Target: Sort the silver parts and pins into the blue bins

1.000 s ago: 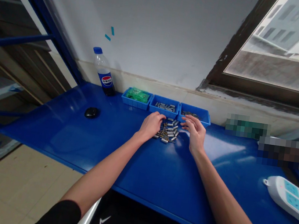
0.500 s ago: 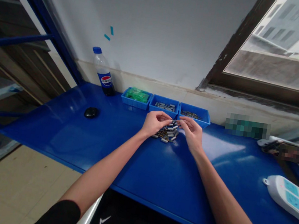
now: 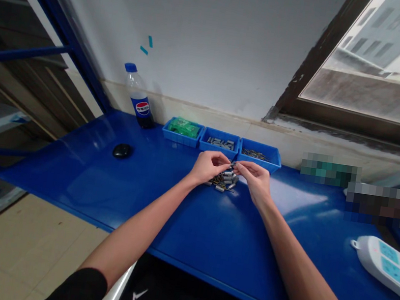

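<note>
My left hand (image 3: pixel 208 166) and my right hand (image 3: pixel 256 179) meet fingertip to fingertip above a small pile of silver sleeves and thin pins (image 3: pixel 224 179) on the blue table (image 3: pixel 177 206). Both hands pinch small parts from the pile; the parts are too small to name. Just behind the pile stand three blue bins: one with green packets (image 3: pixel 182 131), one with silver parts (image 3: pixel 220 143), one with dark pins (image 3: pixel 259 154).
A cola bottle (image 3: pixel 138 96) stands at the wall, left of the bins. A black puck-like object (image 3: pixel 123 150) lies on the table's left part. A white power strip (image 3: pixel 390 267) lies at the right edge. A window is at the upper right.
Both hands lifted off the pile and came together, fingers closing into pinches on small parts. Over the last half second they barely moved.
</note>
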Motion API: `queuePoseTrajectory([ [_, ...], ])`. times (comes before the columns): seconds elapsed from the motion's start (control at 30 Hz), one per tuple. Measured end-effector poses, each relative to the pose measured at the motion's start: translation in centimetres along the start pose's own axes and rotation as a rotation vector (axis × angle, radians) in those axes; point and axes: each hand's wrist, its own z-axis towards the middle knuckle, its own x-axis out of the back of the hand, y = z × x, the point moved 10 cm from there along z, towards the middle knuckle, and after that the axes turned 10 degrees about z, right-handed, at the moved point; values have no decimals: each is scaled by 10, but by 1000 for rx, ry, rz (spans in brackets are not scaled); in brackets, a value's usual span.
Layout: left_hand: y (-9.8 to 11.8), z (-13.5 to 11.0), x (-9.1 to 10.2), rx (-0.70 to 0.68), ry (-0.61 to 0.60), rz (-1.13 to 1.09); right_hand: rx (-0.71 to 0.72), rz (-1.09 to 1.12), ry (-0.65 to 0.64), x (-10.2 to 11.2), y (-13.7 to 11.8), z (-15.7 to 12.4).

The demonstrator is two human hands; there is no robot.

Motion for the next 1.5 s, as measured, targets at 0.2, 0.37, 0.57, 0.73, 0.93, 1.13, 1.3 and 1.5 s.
queuePoseTrajectory([
  [0.2, 9, -1, 6, -140, -57, 582, 124, 2, 216, 25, -17, -1],
  [0.37, -4, -3, 0, -71, -178, 688, 129, -18, 213, 30, -17, 2],
  [0.57, -1, -5, -4, -49, -212, 773, 108, 17, 202, 30, -10, 2],
  [0.73, -1, -5, -4, -42, -224, 858, 86, 26, 203, 28, -11, 2],
  [0.93, -6, -4, -4, -2, -236, 920, 64, 48, 200, 27, -9, 2],
  [1.13, -6, -6, -4, -3, -216, 944, 57, 34, 192, 28, -6, 2],
  [1.3, -4, -7, -7, -39, -227, 970, 51, 29, 188, 26, -9, 1],
  [1.5, 4, -5, -5, -109, -156, 948, 47, 36, 181, 26, -7, 2],
])
